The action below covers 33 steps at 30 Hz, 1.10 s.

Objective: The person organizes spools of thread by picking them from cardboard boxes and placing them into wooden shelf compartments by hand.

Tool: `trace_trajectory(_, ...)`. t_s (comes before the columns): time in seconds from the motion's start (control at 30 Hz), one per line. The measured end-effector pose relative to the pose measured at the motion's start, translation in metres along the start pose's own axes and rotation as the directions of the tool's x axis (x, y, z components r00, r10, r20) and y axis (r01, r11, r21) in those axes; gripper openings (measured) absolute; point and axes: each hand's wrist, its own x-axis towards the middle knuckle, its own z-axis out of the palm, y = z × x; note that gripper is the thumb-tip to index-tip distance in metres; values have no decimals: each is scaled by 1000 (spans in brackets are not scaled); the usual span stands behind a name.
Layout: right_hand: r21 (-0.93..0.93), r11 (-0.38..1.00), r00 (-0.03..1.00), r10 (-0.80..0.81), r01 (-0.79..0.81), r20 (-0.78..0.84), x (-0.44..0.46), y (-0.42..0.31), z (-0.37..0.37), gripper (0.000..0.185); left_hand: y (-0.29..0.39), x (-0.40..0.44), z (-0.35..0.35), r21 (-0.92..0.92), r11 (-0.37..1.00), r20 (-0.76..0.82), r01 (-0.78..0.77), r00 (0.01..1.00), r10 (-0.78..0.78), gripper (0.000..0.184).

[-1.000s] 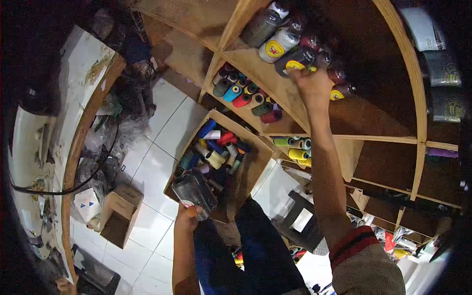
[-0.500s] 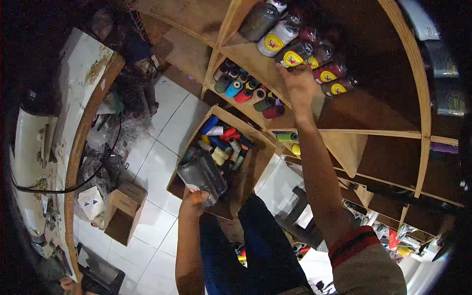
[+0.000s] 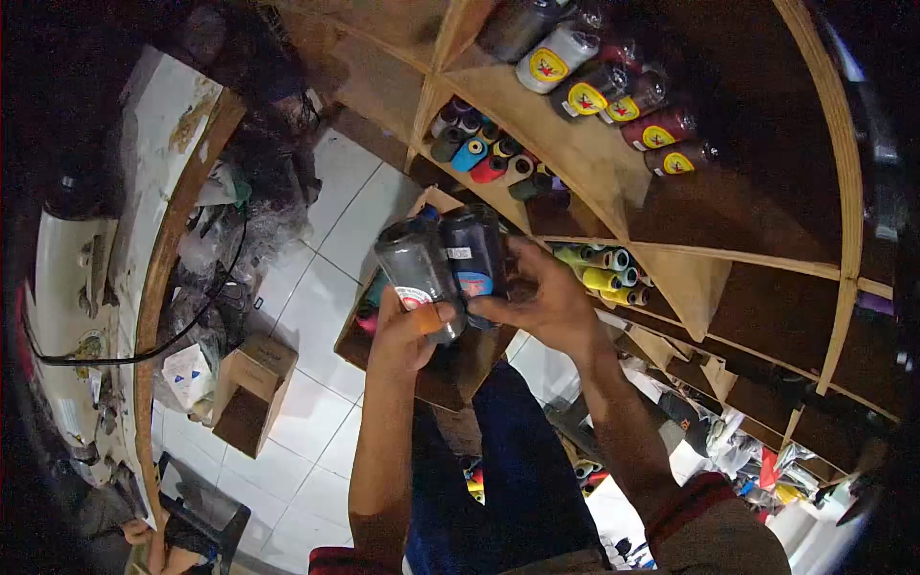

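Observation:
My left hand (image 3: 404, 337) is closed around a grey thread spool (image 3: 414, 257) in clear wrap, its thumb by a red and white label. Against it, side by side, is a dark thread spool (image 3: 471, 240) with a blue label, gripped in my right hand (image 3: 554, 305). Both spools are tilted, above a cardboard box (image 3: 353, 353) that they largely cover. A pink spool (image 3: 367, 318) shows inside the box at its left. More wrapped spools with yellow labels, among them a white spool (image 3: 556, 56), stand on the wooden shelf (image 3: 537, 125) above.
Small coloured cones (image 3: 489, 168) fill a cubby behind the box, with yellow and green cones (image 3: 609, 273) farther right. On the tiled floor (image 3: 311, 359) stands an open carton (image 3: 254, 393). A worn table edge (image 3: 168, 259) runs along the left. Another person's arm (image 3: 153, 551) shows at lower left.
My right hand has come down from the shelf spools and now grips the dark spool beside the grey one. My left hand has risen slightly, bringing the grey spool upward.

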Motion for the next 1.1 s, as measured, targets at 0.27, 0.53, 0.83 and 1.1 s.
trace_trajectory(0.27,-55,989,989,-130,134,63,-14,-8,-54,57,5,10,34,48,995,-68,-84,994,87,45)
trace_trajectory(0.53,-727,687,853,-380,2,-357,12,-70,-154,47,-12,16,34,197,980,-9,-32,999,35,43)
trace_trajectory(0.83,-864,504,772,-547,-5,-324,68,-67,-166,47,-36,0,4,219,976,-93,4,996,17,36)
trace_trajectory(1.1,-857,499,627,-710,128,-321,66,-50,-148,45,-34,3,1,223,975,-74,5,997,12,43)
